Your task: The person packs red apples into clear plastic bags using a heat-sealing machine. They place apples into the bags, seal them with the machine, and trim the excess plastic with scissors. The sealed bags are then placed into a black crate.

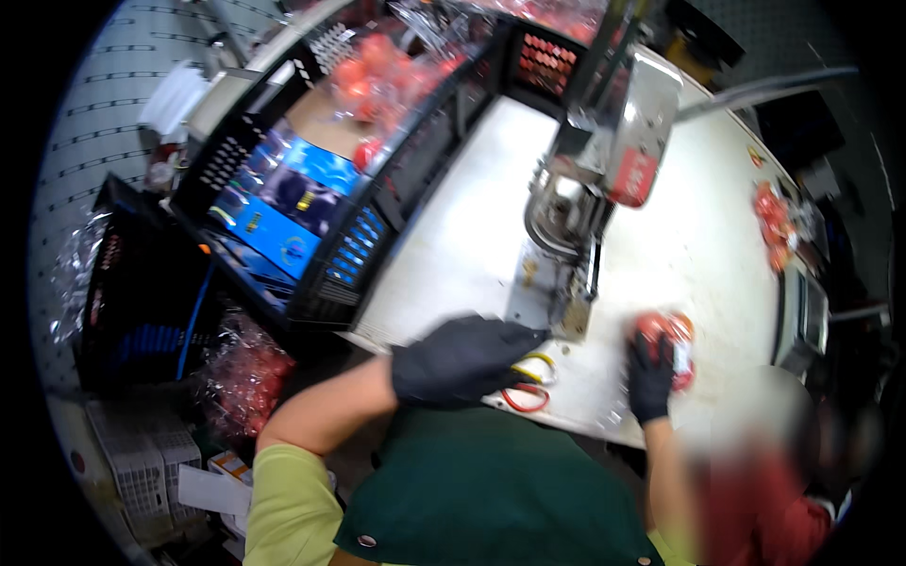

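My left hand (pixel 463 362), in a black glove, is at the table's front edge, just before the base of a metal bench machine (pixel 566 205). Beside its fingers are scissors with one yellow and one red handle loop (pixel 527 397); their blades are hidden, and whether the hand grips them is unclear. My right hand (pixel 650 378), also gloved in black, has its fingers over a clear plastic bag of red, round produce, apparently tomatoes (pixel 683 354). That bag rests on the white tabletop (pixel 679 262), to the right of the machine.
A black plastic crate (pixel 340 262) at left holds bagged red produce (pixel 375 71) and a blue printed carton piece (pixel 283 233). Another produce bag (pixel 771 223) lies at the far right, near a box-shaped device (pixel 803 318). A person in red (pixel 764 502) is close at right.
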`<action>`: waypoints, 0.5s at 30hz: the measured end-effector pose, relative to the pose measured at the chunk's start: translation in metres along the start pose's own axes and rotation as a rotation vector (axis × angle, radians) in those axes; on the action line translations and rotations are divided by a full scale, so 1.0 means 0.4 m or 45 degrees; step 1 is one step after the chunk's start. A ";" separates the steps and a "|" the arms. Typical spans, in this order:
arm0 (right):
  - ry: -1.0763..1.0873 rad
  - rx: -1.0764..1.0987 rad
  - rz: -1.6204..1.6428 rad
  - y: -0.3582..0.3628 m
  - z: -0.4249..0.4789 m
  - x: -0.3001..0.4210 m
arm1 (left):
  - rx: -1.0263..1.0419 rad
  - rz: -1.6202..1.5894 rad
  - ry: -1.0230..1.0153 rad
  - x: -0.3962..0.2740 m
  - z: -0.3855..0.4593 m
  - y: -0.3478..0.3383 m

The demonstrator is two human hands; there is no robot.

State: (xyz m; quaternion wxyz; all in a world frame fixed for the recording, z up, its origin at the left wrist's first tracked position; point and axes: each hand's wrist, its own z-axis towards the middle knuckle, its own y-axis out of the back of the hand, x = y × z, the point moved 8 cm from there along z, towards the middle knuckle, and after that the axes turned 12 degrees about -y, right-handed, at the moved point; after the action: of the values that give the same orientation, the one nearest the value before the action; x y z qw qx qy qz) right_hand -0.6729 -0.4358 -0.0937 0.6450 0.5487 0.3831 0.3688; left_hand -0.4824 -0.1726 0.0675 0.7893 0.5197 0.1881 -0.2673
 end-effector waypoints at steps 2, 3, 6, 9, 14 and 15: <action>0.035 -0.009 -0.236 0.016 -0.046 -0.123 | -0.294 0.203 0.244 0.044 -0.061 0.242; -0.074 -0.065 -0.311 0.039 -0.051 -0.188 | -0.383 0.508 0.253 0.078 -0.075 0.357; -0.661 0.457 -0.664 0.021 -0.061 -0.342 | -0.480 0.852 0.831 0.301 -0.172 0.598; -0.554 0.159 -0.001 0.097 -0.023 -0.191 | -0.304 1.053 0.979 0.527 -0.221 0.616; -0.220 0.670 0.688 0.115 -0.028 0.171 | -0.860 0.468 1.046 0.839 -0.207 0.663; -0.175 0.592 0.725 0.148 -0.020 0.214 | -0.823 0.778 0.940 0.831 -0.185 0.709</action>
State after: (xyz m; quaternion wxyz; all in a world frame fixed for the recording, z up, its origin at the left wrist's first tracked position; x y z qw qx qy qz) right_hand -0.6462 -0.3481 -0.0436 0.3992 0.7885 0.2444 0.3989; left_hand -0.0471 -0.0897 0.0518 0.8315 0.3419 0.3645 0.2427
